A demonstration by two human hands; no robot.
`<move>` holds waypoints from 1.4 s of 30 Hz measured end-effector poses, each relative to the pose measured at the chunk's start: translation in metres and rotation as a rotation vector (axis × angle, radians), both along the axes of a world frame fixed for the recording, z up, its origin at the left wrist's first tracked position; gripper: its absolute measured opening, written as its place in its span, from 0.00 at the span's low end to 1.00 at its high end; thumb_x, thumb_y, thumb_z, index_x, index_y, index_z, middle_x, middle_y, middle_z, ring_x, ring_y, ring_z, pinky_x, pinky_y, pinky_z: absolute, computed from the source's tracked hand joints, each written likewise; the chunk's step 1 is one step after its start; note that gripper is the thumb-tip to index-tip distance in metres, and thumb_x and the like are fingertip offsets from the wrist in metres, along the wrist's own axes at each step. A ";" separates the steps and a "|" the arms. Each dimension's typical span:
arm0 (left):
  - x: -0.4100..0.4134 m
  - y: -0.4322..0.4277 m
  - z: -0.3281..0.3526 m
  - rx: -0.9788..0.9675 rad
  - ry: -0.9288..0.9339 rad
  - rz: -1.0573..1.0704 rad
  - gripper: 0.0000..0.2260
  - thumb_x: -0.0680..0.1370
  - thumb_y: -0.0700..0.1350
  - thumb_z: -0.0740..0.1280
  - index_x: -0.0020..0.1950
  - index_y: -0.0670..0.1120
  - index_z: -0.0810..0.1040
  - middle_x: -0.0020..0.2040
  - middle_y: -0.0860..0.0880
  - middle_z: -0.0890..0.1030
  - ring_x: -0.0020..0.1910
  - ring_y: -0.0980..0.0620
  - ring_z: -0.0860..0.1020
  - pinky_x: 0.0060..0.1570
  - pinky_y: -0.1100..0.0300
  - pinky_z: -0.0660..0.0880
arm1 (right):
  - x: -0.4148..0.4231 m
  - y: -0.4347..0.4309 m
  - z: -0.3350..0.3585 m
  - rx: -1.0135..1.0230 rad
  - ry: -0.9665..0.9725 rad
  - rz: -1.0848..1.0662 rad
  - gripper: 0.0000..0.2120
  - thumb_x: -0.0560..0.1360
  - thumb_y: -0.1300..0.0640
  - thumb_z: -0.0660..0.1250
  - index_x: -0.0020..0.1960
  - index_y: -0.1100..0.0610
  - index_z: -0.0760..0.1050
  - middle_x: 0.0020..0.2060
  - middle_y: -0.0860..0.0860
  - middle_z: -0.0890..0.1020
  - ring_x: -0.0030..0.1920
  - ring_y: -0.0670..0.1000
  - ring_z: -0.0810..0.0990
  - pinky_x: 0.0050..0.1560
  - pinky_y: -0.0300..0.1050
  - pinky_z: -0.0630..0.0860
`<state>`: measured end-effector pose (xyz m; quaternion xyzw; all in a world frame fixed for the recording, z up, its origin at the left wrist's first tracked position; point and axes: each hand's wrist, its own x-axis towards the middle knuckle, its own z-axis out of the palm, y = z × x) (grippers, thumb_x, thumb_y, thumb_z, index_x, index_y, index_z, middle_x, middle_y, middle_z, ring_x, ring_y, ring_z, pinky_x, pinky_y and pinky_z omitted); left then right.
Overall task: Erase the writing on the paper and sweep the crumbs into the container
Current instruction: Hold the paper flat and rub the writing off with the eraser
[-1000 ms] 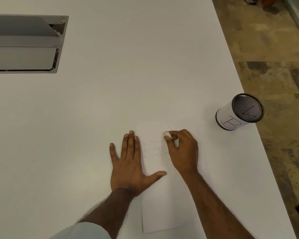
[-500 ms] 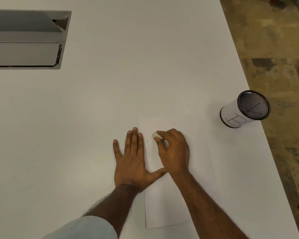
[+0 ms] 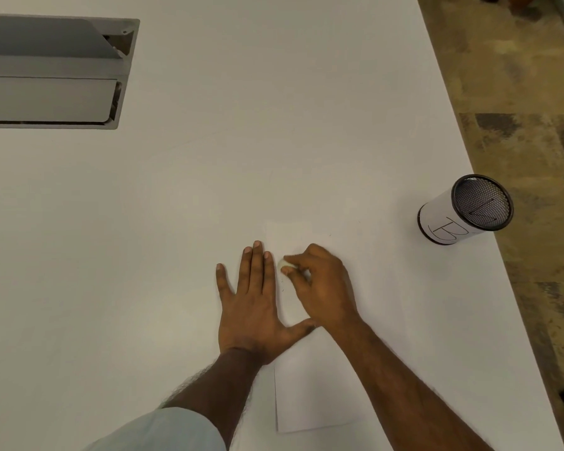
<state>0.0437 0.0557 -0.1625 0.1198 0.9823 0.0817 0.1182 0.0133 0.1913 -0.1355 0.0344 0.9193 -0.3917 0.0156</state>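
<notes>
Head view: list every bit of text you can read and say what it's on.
"B": hand-drawn on the white wrap around the container.
Dark strokes inside the container's mesh: not readable as letters.
Paper: only a few faint specks show beside the eraser in the right hand; no readable writing.
Nothing else carries text.
</notes>
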 end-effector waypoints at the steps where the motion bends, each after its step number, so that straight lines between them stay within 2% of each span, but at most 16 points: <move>1: 0.000 0.000 0.001 -0.002 -0.004 0.002 0.56 0.68 0.83 0.46 0.80 0.41 0.56 0.82 0.41 0.52 0.81 0.42 0.48 0.73 0.28 0.49 | 0.003 0.000 0.001 0.004 -0.016 0.018 0.10 0.76 0.53 0.69 0.55 0.56 0.82 0.44 0.50 0.82 0.44 0.49 0.80 0.47 0.48 0.80; 7: 0.000 0.000 0.001 -0.003 0.011 0.004 0.57 0.67 0.84 0.47 0.80 0.41 0.56 0.82 0.41 0.53 0.81 0.42 0.49 0.74 0.28 0.48 | -0.018 0.002 0.000 -0.006 0.051 -0.079 0.09 0.76 0.54 0.69 0.54 0.57 0.83 0.44 0.50 0.82 0.44 0.49 0.80 0.46 0.49 0.80; 13: 0.000 0.000 0.001 0.000 -0.004 -0.001 0.56 0.69 0.82 0.45 0.81 0.40 0.55 0.82 0.41 0.51 0.81 0.43 0.47 0.74 0.28 0.49 | 0.007 -0.001 0.002 -0.013 -0.024 0.032 0.09 0.76 0.55 0.70 0.55 0.56 0.82 0.43 0.50 0.81 0.43 0.48 0.79 0.46 0.49 0.80; 19: 0.000 0.001 0.001 0.004 -0.001 0.004 0.57 0.67 0.84 0.46 0.81 0.41 0.54 0.82 0.42 0.52 0.81 0.42 0.49 0.74 0.28 0.49 | -0.022 -0.001 0.003 -0.019 -0.002 -0.059 0.09 0.76 0.55 0.70 0.54 0.56 0.83 0.44 0.50 0.81 0.45 0.48 0.79 0.48 0.48 0.80; 23: -0.001 0.001 0.001 0.003 -0.013 -0.003 0.56 0.68 0.83 0.44 0.81 0.41 0.55 0.82 0.41 0.51 0.81 0.42 0.48 0.73 0.28 0.49 | 0.000 0.000 0.004 0.001 -0.092 0.013 0.09 0.76 0.54 0.70 0.55 0.55 0.82 0.44 0.48 0.81 0.44 0.46 0.78 0.49 0.43 0.79; 28: -0.001 0.001 0.001 0.009 0.005 -0.001 0.56 0.68 0.83 0.46 0.80 0.41 0.56 0.82 0.41 0.54 0.81 0.41 0.50 0.73 0.28 0.51 | -0.014 -0.002 0.002 -0.015 -0.026 -0.038 0.09 0.76 0.55 0.70 0.54 0.56 0.83 0.44 0.50 0.81 0.45 0.48 0.79 0.48 0.45 0.79; 34: -0.001 0.000 0.001 0.007 -0.008 -0.006 0.56 0.68 0.82 0.44 0.80 0.40 0.56 0.82 0.41 0.51 0.81 0.43 0.48 0.73 0.28 0.50 | 0.001 -0.007 0.001 -0.015 -0.111 -0.028 0.10 0.76 0.53 0.69 0.55 0.55 0.82 0.46 0.49 0.81 0.45 0.47 0.79 0.50 0.44 0.79; 39: -0.001 0.000 0.001 0.004 -0.001 -0.001 0.57 0.67 0.83 0.45 0.80 0.41 0.56 0.82 0.41 0.53 0.81 0.42 0.50 0.73 0.28 0.50 | -0.016 -0.003 0.001 -0.018 -0.023 -0.106 0.09 0.76 0.55 0.70 0.53 0.57 0.83 0.44 0.50 0.81 0.44 0.48 0.79 0.49 0.46 0.80; 42: 0.000 0.000 0.000 0.008 0.005 -0.007 0.57 0.67 0.83 0.46 0.80 0.41 0.56 0.82 0.41 0.53 0.81 0.41 0.50 0.74 0.28 0.49 | -0.016 -0.004 0.001 -0.034 -0.045 -0.104 0.09 0.76 0.55 0.70 0.54 0.57 0.83 0.45 0.49 0.81 0.45 0.47 0.79 0.50 0.46 0.80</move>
